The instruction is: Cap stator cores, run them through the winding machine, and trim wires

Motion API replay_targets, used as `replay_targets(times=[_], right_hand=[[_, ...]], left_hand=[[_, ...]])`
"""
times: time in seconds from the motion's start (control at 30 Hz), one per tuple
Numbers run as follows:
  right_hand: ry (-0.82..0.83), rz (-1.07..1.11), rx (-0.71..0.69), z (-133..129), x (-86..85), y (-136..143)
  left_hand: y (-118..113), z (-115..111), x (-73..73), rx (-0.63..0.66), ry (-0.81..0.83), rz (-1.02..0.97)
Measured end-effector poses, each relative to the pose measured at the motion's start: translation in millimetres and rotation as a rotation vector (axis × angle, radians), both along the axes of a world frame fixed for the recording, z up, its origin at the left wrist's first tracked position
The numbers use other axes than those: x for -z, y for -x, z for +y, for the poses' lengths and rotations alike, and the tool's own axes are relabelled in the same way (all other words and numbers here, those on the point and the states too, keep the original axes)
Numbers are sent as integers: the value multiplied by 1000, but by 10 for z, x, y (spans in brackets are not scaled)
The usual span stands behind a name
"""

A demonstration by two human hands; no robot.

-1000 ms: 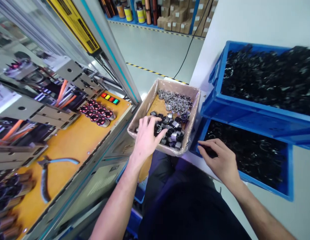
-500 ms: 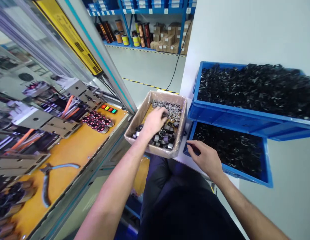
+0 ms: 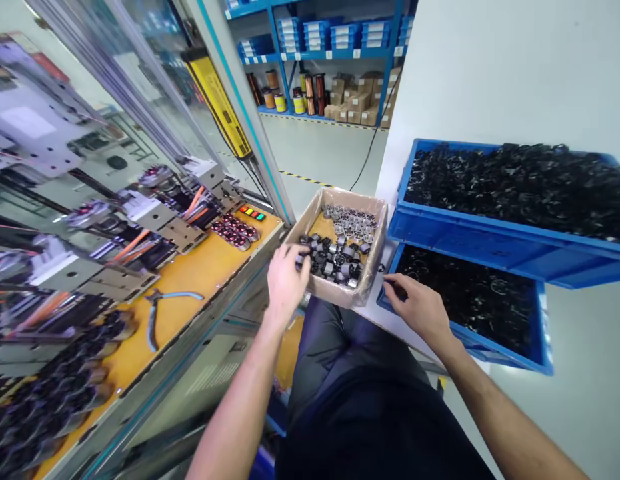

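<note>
My left hand (image 3: 286, 279) reaches over the near left corner of a plastic-lined cardboard box (image 3: 331, 297). Thumb and fingers curl around a small silver-and-black cylindrical core (image 3: 299, 259), partly hidden by the hand. Inside the box, loose silver-and-black cores (image 3: 335, 257) lie jumbled at the near side, while paler ring-like cores (image 3: 353, 221) stand in rows at the far side. My right hand (image 3: 420, 307) rests by the left corner of the lower blue bin (image 3: 543, 333), its fingers bent into a pinch; whatever they hold is hidden. A small black piece (image 3: 381, 268) lies just beyond its fingertips.
An upper blue bin (image 3: 490, 230) heaped with black parts overlaps the lower one on the white table (image 3: 490, 73). To the left, a machine bench (image 3: 190, 267) carries pliers (image 3: 154, 310), wound cores (image 3: 235, 231) and coloured buttons (image 3: 253, 213). A frame post (image 3: 250, 107) stands beyond.
My left hand has drawn back from the far rows to the jumbled cores at the near left. The right hand stays near the lower bin. The view has shifted toward the left.
</note>
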State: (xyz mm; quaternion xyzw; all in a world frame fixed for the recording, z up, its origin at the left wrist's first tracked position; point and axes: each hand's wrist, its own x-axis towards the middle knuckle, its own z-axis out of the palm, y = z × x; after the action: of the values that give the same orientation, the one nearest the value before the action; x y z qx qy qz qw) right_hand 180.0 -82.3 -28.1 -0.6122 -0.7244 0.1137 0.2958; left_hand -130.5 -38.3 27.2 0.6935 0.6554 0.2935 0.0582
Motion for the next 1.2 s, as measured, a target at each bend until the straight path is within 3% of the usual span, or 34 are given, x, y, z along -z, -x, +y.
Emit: replay_targets(times=[0.1,0.23,0.33,0.4,0.5,0.67,0.77,0.93,1.03,1.2], right_hand=[[-25,25,-29,1,11,-22],[-76,53,-90,1,32,-73],[-141,72,-125,47,24,-107],[-192,73,-123,140,-12,-72],[-191,33,-192,385,-98,126],[5,-98,-415,846,-247,561],[63,-122,-460,978,-330,683],[111,-36,-569,983,-323,765],[162,22,-650,906,-255,771],[104,129,-626,693,-232,729]], left_hand=[[-122,-787,251,-22,-50,-196],[-184,-1682,780,-155,67,-434],[-85,-2111,1104,-326,132,-596],[13,-2286,1215,-415,146,-632],[151,-2439,1217,-487,135,-573],[338,-2693,1077,-604,137,-441],[414,-2938,1095,-653,88,-449],[467,-3298,1218,-773,-3,-450],[499,-3471,1222,-868,65,-387],[524,-3787,1190,-1012,132,-375]])
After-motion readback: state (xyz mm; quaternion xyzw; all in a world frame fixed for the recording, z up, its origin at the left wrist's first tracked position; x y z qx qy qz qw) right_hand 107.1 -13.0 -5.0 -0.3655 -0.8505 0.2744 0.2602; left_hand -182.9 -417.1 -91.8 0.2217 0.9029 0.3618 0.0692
